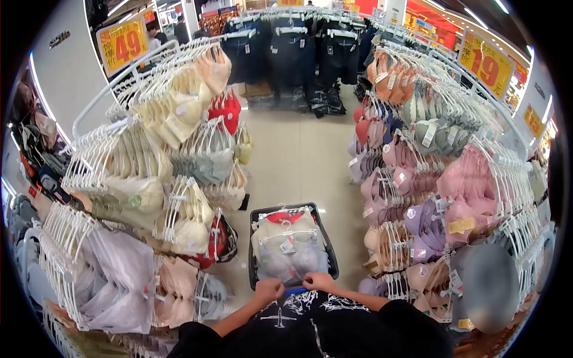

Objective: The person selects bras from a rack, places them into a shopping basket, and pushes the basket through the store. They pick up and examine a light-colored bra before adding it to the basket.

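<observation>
A lavender bra (290, 260) on a white hanger (286, 231) lies on top of other folded garments in a black shopping basket (253, 222). My left hand (270, 290) is closed at the lower left edge of the bra, near the basket's front rim. At the lower right edge my right hand (319, 281) is closed too, its fingers pinched at the fabric. A blue handle (295, 291) shows just below and between my hands. A white price tag (287, 245) rests on the bra. Beneath it, cream and red fabric shows at the basket's far end.
Racks of bras on white hangers line both sides, with cream bras (140, 149) left and pink bras (471, 185) right. Dark trousers (292, 53) hang at the aisle's far end. Yellow price signs (124, 45) top the racks. A pale tiled floor (292, 149) runs between them.
</observation>
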Demonstrator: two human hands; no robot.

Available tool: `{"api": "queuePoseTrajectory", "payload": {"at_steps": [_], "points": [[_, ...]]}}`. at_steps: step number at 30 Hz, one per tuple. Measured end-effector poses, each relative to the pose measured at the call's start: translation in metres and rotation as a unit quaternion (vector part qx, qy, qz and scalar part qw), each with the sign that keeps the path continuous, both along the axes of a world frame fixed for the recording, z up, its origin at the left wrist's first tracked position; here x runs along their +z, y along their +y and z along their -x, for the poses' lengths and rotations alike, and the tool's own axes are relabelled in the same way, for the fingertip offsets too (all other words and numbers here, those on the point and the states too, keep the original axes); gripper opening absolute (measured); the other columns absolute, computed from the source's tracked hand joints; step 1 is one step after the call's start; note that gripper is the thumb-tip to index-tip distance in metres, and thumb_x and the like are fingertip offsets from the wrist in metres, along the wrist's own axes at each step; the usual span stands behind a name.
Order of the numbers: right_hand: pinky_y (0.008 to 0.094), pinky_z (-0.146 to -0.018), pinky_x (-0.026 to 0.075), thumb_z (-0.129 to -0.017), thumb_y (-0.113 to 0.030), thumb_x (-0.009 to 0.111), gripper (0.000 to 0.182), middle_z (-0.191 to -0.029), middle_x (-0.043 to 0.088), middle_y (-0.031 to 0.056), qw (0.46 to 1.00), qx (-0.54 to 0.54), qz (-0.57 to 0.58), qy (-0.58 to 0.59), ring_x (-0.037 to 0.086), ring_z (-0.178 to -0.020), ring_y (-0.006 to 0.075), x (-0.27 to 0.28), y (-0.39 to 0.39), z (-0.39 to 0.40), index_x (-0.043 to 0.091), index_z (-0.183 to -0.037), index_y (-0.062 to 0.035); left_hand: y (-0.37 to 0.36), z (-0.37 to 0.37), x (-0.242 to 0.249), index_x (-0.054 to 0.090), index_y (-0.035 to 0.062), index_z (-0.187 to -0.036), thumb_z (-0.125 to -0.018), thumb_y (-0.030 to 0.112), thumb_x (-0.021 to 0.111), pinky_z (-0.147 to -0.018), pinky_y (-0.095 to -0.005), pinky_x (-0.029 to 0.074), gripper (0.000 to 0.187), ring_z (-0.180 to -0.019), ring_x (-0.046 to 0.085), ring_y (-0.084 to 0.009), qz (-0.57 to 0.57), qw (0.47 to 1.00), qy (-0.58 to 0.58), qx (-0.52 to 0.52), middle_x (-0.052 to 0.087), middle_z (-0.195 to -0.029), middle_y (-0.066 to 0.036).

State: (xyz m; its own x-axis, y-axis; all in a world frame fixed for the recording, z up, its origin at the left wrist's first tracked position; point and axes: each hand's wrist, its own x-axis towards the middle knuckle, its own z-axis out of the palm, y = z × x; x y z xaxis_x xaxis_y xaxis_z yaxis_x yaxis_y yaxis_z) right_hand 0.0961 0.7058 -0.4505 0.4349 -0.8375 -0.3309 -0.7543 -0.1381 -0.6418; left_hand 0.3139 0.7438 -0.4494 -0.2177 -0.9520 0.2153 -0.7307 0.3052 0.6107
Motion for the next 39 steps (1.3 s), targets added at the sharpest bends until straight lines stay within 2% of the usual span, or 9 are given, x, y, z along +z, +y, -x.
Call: {"api": "queuePoseTrajectory", "payload": {"at_steps": [9,12,15,19,24,30,33,36,39], "points": [[0.0382,-0.067,0.047,-0.079,-0.042,0.045,0.036,-0.082,0.063,0.0097,0.998,0.022,0.050,0.015,0.060,-0.077,0.0280,-0.010,-0.104,-0.023,0.063,-0.089,-0.0122,-0.109,-0.023,0.000,0.056,0.0067,-0.059,-0.069,0.024,0.052,-0.050,-0.0425,0.042,0.021,-0.055,0.055,-0.0331,0.027,0.999,-0.021,0.021,0.055,-0.059,-0.013],[0.0391,-0.066,0.047,-0.082,-0.048,0.043,0.041,-0.081,0.063,0.0110,0.996,0.066,0.060,-0.004,0.060,-0.075,0.0287,0.026,-0.130,-0.031,0.063,-0.087,-0.0129,-0.144,-0.026,0.006,0.056,0.0062,-0.059,-0.069,0.023,0.052,-0.050,-0.0413,0.042,0.020,-0.055,0.055,-0.0320,0.039,0.999,-0.019,0.027,0.055,-0.058,-0.012],[0.0394,-0.065,0.047,-0.080,-0.052,0.045,0.043,-0.077,0.062,0.0125,0.986,0.147,0.079,0.024,0.060,-0.073,0.0298,0.042,-0.157,-0.038,0.063,-0.085,-0.0131,-0.182,-0.037,0.012,0.057,0.0078,-0.060,-0.069,0.026,0.052,-0.052,-0.0427,0.043,0.021,-0.058,0.056,-0.0327,0.027,0.999,-0.040,0.018,0.057,-0.061,-0.012],[0.0408,-0.063,0.047,-0.071,-0.055,0.055,0.043,-0.072,0.062,0.0127,0.974,0.157,0.160,0.016,0.060,-0.069,0.0303,0.029,-0.206,-0.044,0.063,-0.084,-0.0139,-0.234,-0.045,0.009,0.058,0.0087,-0.061,-0.068,0.025,0.052,-0.052,-0.0422,0.044,0.019,-0.059,0.056,-0.0328,0.050,0.997,-0.051,0.017,0.058,-0.062,-0.012],[0.0373,-0.062,0.049,-0.068,-0.049,0.058,0.038,-0.069,0.063,0.0100,0.977,0.129,0.145,0.091,0.062,-0.066,0.0249,0.026,-0.265,-0.056,0.064,-0.082,-0.0138,-0.293,-0.053,0.018,0.059,0.0087,-0.063,-0.069,0.025,0.051,-0.055,-0.0426,0.044,0.019,-0.061,0.057,-0.0327,0.049,0.996,-0.080,0.009,0.059,-0.064,-0.012],[0.0364,-0.062,0.049,-0.066,-0.045,0.061,0.040,-0.067,0.063,0.0088,0.988,0.048,-0.145,0.025,0.062,-0.062,0.0240,0.023,-0.350,-0.060,0.064,-0.082,-0.0088,-0.379,-0.059,0.016,0.058,0.0080,-0.064,-0.071,0.024,0.050,-0.056,-0.0431,0.045,0.019,-0.063,0.057,-0.0323,0.061,0.994,-0.093,0.000,0.059,-0.067,-0.012],[0.0362,-0.065,0.049,-0.064,-0.044,0.064,0.042,-0.067,0.063,0.0101,0.987,0.032,-0.156,0.006,0.062,-0.063,0.0248,0.036,-0.386,-0.059,0.065,-0.086,-0.0081,-0.417,-0.057,0.015,0.059,0.0083,-0.067,-0.073,0.025,0.049,-0.058,-0.0437,0.045,0.020,-0.063,0.058,-0.0328,0.055,0.994,-0.089,0.012,0.059,-0.067,-0.013],[0.0369,-0.068,0.049,-0.063,-0.044,0.064,0.045,-0.070,0.064,0.0118,0.993,0.089,0.060,0.039,0.062,-0.066,0.0271,0.029,-0.437,-0.052,0.065,-0.091,-0.0090,-0.461,-0.040,0.018,0.060,0.0094,-0.071,-0.079,0.031,0.043,-0.060,-0.0444,0.046,0.028,-0.065,0.058,-0.0338,-0.026,0.987,-0.150,0.045,0.059,-0.067,-0.015],[0.0381,-0.071,0.048,-0.062,-0.043,0.065,0.047,-0.075,0.064,0.0139,0.985,0.094,0.143,0.022,0.062,-0.072,0.0290,0.017,-0.474,-0.049,0.065,-0.095,-0.0101,-0.500,-0.032,0.024,0.063,0.0108,-0.073,-0.080,0.033,0.041,-0.062,-0.0438,0.047,0.033,-0.066,0.059,-0.0344,-0.128,0.981,-0.146,0.009,0.061,-0.071,-0.015]]}}
